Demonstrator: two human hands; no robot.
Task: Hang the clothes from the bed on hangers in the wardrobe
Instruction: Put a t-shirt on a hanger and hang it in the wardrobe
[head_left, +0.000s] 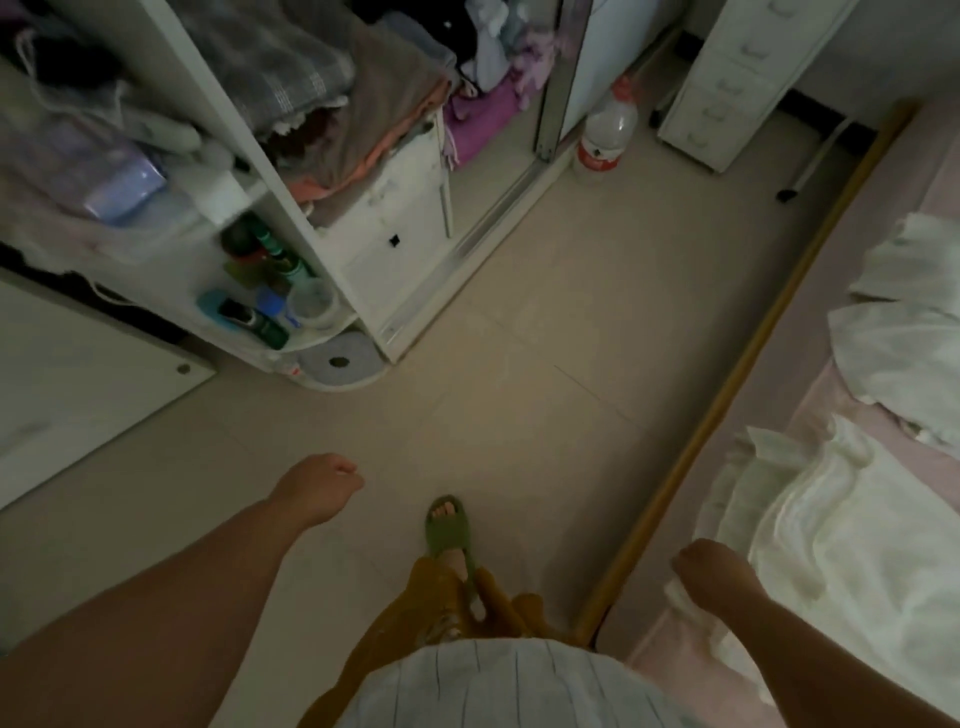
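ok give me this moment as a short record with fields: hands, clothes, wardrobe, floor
left hand: left hand loosely curled, holding nothing, above the floor
right hand: right hand loosely curled, holding nothing, by the bed edge
clothes: white garments lying on the bed
wardrobe: wardrobe open, folded clothes piled inside
floor: plastic bottle standing beside the wardrobe

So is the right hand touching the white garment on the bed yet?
Cannot tell. In the head view the right hand overlaps the white garment's edge, so no gap or contact shows.
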